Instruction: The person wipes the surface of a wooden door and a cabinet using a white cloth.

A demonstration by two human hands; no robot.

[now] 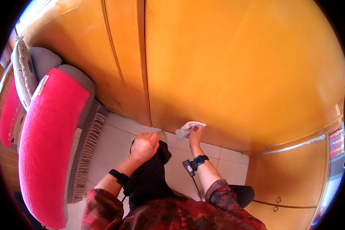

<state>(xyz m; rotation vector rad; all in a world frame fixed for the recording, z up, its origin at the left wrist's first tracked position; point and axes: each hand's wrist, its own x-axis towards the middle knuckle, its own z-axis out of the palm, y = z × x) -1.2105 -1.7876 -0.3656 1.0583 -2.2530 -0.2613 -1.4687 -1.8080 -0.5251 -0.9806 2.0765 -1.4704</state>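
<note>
My right hand grips a whitish cloth, which hangs to the left of the fingers, close to the lower part of an orange-brown wooden panel. Over my knee in dark trousers rests my left hand, its fingers curled; nothing shows in it. Both wrists wear black straps, and the right one carries a small black device with a cable. A shoe tip shows just beyond the left hand.
On the left stands a sofa with a red cover, a fringed grey cloth and a pale cushion. Light floor tiles meet the panel's base. A low wooden cabinet with ring pulls stands on the right.
</note>
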